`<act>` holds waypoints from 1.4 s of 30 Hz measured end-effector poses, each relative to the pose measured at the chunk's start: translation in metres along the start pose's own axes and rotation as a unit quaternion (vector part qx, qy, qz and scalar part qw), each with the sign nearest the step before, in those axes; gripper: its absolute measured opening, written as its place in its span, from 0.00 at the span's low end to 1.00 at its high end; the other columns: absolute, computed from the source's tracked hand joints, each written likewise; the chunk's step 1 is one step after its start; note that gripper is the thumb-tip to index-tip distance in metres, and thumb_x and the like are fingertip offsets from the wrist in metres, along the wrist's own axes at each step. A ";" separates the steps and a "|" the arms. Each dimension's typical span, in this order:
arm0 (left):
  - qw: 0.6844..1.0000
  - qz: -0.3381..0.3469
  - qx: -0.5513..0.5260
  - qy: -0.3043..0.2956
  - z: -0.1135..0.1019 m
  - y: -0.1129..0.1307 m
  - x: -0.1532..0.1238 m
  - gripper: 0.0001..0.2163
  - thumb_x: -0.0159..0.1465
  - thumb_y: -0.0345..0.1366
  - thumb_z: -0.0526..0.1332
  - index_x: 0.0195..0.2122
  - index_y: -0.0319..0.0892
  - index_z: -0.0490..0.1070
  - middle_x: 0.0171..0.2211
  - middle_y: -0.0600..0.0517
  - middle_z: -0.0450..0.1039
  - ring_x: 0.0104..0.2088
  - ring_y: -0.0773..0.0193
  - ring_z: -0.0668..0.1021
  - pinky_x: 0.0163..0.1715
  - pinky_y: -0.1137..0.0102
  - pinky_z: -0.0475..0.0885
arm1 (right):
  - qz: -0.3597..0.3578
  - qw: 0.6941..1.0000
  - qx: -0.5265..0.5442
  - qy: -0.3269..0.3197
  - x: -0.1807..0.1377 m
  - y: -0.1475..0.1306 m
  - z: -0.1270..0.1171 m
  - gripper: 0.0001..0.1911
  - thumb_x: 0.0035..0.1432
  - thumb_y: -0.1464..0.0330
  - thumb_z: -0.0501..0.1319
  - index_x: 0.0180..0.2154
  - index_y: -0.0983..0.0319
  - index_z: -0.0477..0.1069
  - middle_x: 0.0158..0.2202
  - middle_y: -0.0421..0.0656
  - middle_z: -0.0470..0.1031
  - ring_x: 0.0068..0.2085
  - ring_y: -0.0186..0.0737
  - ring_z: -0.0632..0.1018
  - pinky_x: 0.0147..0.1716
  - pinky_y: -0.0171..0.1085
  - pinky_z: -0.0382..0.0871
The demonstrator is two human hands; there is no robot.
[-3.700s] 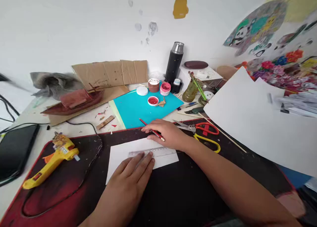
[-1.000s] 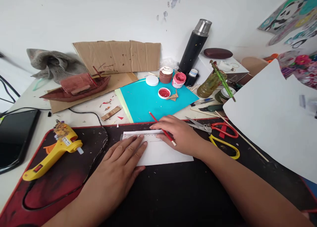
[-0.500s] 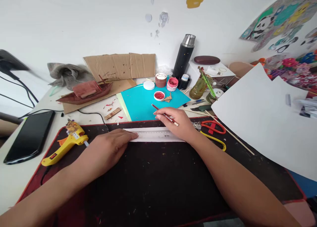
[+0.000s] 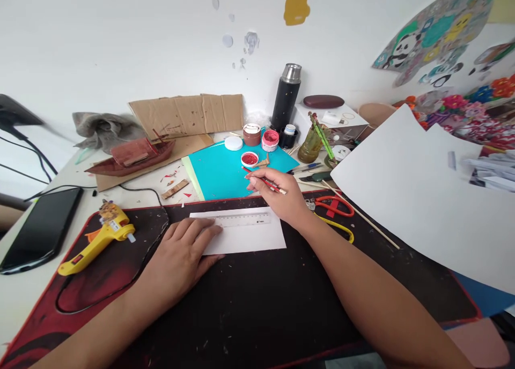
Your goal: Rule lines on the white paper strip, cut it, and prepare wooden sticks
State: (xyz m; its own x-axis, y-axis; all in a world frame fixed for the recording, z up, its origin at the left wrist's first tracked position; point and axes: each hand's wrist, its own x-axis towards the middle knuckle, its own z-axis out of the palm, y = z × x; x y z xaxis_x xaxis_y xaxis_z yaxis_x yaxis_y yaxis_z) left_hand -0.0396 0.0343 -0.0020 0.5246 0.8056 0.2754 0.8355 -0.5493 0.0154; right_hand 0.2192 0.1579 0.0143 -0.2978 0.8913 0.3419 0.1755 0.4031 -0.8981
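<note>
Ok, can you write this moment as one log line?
left hand: resting on white rectangular paper and clear straight ruler | right hand: holding slim red pencil | nearby: yellow plastic glue gun

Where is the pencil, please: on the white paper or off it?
Off it: the right hand holds the pencil, which shows wholly beyond the far edge of the paper.
</note>
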 end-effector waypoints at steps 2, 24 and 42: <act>1.000 -0.007 -0.009 0.003 0.003 -0.002 -0.001 0.16 0.78 0.47 0.56 0.57 0.45 0.74 0.55 0.42 0.80 0.53 0.45 0.79 0.51 0.52 0.74 | 0.004 1.000 0.012 0.006 0.000 0.000 0.000 0.09 0.71 0.61 0.64 0.42 0.58 0.80 0.38 0.42 0.86 0.41 0.43 0.87 0.45 0.42 0.82; 0.998 -0.031 -0.058 0.013 0.005 -0.005 0.007 0.21 0.75 0.57 0.57 0.56 0.48 0.75 0.53 0.45 0.79 0.51 0.46 0.79 0.50 0.53 0.72 | -0.048 0.994 -0.088 -0.036 -0.001 0.002 0.008 0.08 0.73 0.65 0.63 0.44 0.57 0.82 0.37 0.39 0.87 0.40 0.42 0.87 0.42 0.38 0.75; 0.994 0.015 -0.092 0.058 0.003 -0.016 0.008 0.22 0.75 0.57 0.57 0.61 0.50 0.73 0.59 0.44 0.78 0.54 0.46 0.82 0.52 0.53 0.76 | -0.111 0.979 -0.144 -0.093 -0.002 0.001 0.016 0.09 0.76 0.65 0.62 0.44 0.59 0.81 0.43 0.42 0.88 0.43 0.39 0.86 0.42 0.34 0.72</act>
State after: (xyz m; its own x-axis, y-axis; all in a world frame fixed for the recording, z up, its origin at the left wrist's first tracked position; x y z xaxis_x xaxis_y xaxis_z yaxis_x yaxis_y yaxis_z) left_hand -0.0479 0.0503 -0.0025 0.5168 0.7637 0.3868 0.7706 -0.6118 0.1783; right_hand 0.2049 0.1533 0.0085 -0.5195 0.7322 0.4404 0.3358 0.6489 -0.6827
